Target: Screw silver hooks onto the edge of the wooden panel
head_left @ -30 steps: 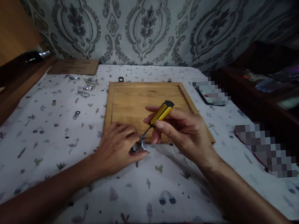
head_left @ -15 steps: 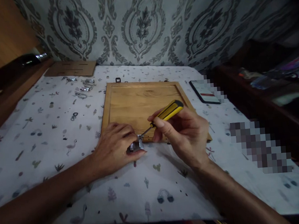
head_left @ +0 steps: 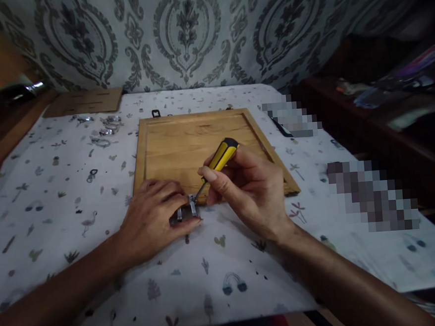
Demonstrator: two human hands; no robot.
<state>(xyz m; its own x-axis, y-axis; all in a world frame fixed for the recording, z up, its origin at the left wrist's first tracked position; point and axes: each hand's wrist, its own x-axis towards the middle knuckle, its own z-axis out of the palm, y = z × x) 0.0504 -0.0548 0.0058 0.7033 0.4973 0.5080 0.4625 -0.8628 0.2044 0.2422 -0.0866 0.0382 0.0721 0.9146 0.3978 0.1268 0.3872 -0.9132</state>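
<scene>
A framed wooden panel (head_left: pixel 200 132) lies flat on the patterned tablecloth. At its near edge sits a small shiny metal latch (head_left: pixel 193 207), which my left hand (head_left: pixel 154 214) grips between thumb and fingers. My right hand (head_left: pixel 251 193) is closed around the yellow and black handle of a screwdriver (head_left: pixel 220 159). The screwdriver tilts down to the left, its tip against the top of the latch at the panel's edge. Whether a screw is under the tip is too small to tell.
Several loose metal latches (head_left: pixel 103 131) lie on the cloth at the back left, near a brown cardboard piece (head_left: pixel 82 102). A small dark metal loop (head_left: pixel 156 113) shows at the panel's far edge. A phone (head_left: pixel 284 128), partly blurred out, lies right of the panel.
The whole view has shifted, so things appear further left. The screwdriver's handle stands a little steeper and has turned slightly. Both hands keep their holds at the latch.
</scene>
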